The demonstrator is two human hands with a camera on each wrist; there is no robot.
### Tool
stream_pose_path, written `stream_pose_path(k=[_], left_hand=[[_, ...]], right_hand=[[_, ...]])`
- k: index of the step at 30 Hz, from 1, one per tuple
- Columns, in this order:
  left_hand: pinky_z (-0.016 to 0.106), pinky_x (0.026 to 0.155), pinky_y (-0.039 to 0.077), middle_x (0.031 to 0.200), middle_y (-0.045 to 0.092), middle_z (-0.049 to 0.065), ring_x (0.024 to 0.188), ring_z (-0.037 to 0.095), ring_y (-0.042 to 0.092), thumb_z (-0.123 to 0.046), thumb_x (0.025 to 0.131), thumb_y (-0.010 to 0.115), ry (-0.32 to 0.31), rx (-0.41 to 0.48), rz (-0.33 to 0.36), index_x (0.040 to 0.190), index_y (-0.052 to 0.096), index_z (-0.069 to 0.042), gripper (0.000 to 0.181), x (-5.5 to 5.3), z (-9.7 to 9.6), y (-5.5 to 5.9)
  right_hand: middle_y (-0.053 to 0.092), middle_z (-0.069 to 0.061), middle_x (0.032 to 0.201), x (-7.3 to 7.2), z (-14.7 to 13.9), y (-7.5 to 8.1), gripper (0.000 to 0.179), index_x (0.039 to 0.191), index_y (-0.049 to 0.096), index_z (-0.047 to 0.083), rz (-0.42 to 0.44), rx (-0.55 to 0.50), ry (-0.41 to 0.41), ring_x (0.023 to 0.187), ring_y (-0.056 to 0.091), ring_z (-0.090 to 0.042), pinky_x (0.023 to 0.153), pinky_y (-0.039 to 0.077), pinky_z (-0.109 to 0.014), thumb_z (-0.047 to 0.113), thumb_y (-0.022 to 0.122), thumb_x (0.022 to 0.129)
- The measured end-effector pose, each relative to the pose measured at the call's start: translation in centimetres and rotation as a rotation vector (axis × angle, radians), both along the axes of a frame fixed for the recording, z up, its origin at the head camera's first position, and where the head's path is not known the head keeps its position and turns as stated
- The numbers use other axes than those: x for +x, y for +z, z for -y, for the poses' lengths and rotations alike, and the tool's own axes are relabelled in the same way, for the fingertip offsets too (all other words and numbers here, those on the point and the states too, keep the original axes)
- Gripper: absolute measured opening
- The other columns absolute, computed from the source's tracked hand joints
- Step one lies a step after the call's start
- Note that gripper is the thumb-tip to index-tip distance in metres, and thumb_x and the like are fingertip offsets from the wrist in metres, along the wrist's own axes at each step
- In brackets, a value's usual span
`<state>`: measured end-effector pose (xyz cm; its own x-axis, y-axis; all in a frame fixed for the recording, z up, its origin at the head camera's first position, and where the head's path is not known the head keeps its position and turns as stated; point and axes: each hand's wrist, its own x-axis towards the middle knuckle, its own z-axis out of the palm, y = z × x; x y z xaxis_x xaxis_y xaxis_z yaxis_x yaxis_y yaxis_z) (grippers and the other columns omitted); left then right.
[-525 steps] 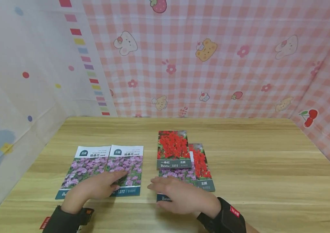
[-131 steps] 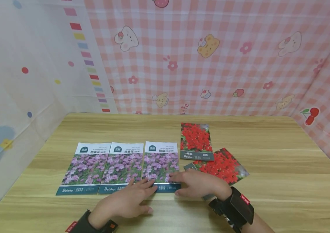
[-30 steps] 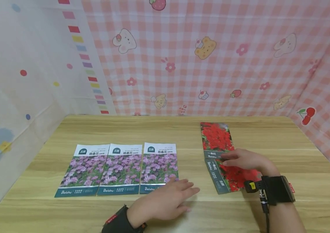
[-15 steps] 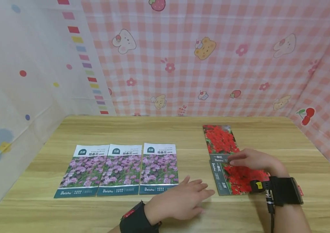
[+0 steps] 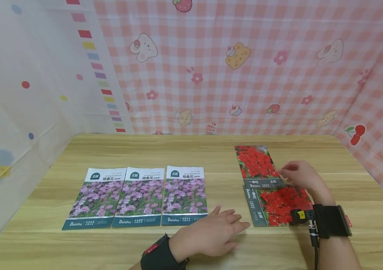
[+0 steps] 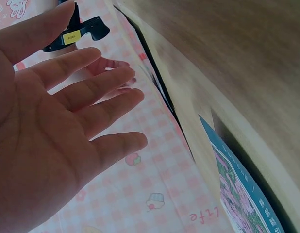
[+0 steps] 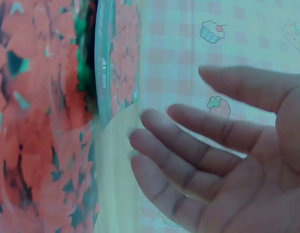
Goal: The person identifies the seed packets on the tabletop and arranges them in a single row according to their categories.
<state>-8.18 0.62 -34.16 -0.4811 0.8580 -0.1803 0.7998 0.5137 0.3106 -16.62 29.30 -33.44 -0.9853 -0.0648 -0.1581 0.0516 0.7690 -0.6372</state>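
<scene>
Two flower seed packets with red blooms lie at the right of the table in the head view. The upper red packet [image 5: 257,162] stands nearly upright and its dark lower strip overlaps the lower red packet [image 5: 284,206], which is turned sideways. My right hand [image 5: 304,180] is at the upper packet's right edge, fingers loosely bent; the right wrist view shows nothing between them. My left hand [image 5: 211,232] hovers or rests low, palm down with fingers spread, between the red packets and the right purple packet [image 5: 184,198]. Its palm is bare in the left wrist view.
Two more purple-flowered packets, the middle one [image 5: 140,198] and the left one [image 5: 95,198], complete a row at the left of the wooden table [image 5: 178,150]. Checked cloth [image 5: 211,93] hangs behind the table. Both wrists wear black camera straps.
The third purple packet has come out from among the red ones into the row. Both red packets have shifted right. Just now my right hand moved off the upper packet's strip to its right edge.
</scene>
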Motion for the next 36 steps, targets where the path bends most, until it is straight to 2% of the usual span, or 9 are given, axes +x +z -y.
stream_pose_path(k=[3, 8, 11, 17, 23, 28, 36], left_hand=[[0.049, 0.107, 0.027, 0.139, 0.042, 0.003, 0.13, 0.019, 0.029, -0.031, 0.089, 0.055, 0.007, -0.008, -0.004, 0.136, 0.04, -0.021, 0.05, 0.1, 0.0, 0.0], [0.049, 0.107, 0.026, 0.139, 0.042, 0.003, 0.129, 0.019, 0.029, -0.032, 0.089, 0.054, 0.008, -0.039, -0.007, 0.135, 0.042, -0.021, 0.048, 0.3, 0.0, -0.1], [0.049, 0.107, 0.026, 0.139, 0.042, 0.002, 0.128, 0.017, 0.031, -0.035, 0.088, 0.054, -0.001, -0.074, -0.013, 0.134, 0.043, -0.022, 0.049, 0.3, 0.0, -0.2], [0.048, 0.106, 0.027, 0.135, 0.047, -0.001, 0.126, 0.013, 0.035, -0.038, 0.087, 0.055, -0.022, -0.12, 0.047, 0.132, 0.044, -0.022, 0.05, 0.1, 0.1, -0.6], [0.047, 0.107, 0.027, 0.138, 0.043, 0.0, 0.128, 0.013, 0.032, -0.04, 0.086, 0.055, -0.048, -0.145, 0.082, 0.134, 0.042, -0.022, 0.052, 0.1, 0.3, -0.7], [0.045, 0.108, 0.026, 0.141, 0.039, 0.0, 0.129, 0.012, 0.028, -0.04, 0.086, 0.054, -0.039, -0.163, 0.117, 0.134, 0.042, -0.023, 0.052, 0.1, 0.2, -0.6], [0.044, 0.108, 0.026, 0.142, 0.038, 0.0, 0.13, 0.012, 0.028, -0.04, 0.086, 0.055, -0.037, -0.17, 0.11, 0.135, 0.041, -0.023, 0.053, 0.3, 0.3, -0.7]], right_hand=[[0.059, -0.013, 0.079, 0.0, -0.2, 0.0, 0.031, 0.097, 0.055, -0.012, 0.028, -0.006, -0.028, 0.07, 0.055, -0.021, 0.059, 0.052, -0.035, 0.018, 0.052, 0.089], [0.061, -0.018, 0.08, 0.2, -0.8, 0.4, 0.035, 0.096, 0.056, -0.012, 0.065, 0.075, 0.001, 0.07, 0.058, -0.023, 0.061, 0.052, -0.038, 0.021, 0.054, 0.088], [0.06, -0.017, 0.078, 0.4, -1.1, 0.8, 0.039, 0.096, 0.055, -0.013, 0.071, 0.151, 0.012, 0.067, 0.055, -0.022, 0.057, 0.049, -0.036, 0.024, 0.056, 0.085], [0.05, -0.005, 0.067, 0.5, -1.4, 0.7, 0.037, 0.088, 0.056, -0.011, 0.109, 0.234, 0.018, 0.054, 0.044, -0.016, 0.048, 0.04, -0.028, 0.025, 0.059, 0.081], [0.05, -0.009, 0.072, 0.8, -1.8, 0.4, 0.036, 0.085, 0.054, -0.01, 0.173, 0.243, -0.011, 0.063, 0.045, -0.021, 0.053, 0.041, -0.033, 0.025, 0.061, 0.079], [0.051, -0.014, 0.075, 1.1, -2.4, 0.1, 0.037, 0.084, 0.051, -0.011, 0.2, 0.26, -0.016, 0.07, 0.048, -0.026, 0.059, 0.044, -0.038, 0.023, 0.063, 0.077], [0.033, -0.006, 0.068, 1.4, -2.7, -0.8, 0.041, 0.074, 0.046, -0.004, 0.273, 0.297, 0.001, 0.065, 0.037, -0.022, 0.058, 0.034, -0.033, 0.03, 0.069, 0.074]])
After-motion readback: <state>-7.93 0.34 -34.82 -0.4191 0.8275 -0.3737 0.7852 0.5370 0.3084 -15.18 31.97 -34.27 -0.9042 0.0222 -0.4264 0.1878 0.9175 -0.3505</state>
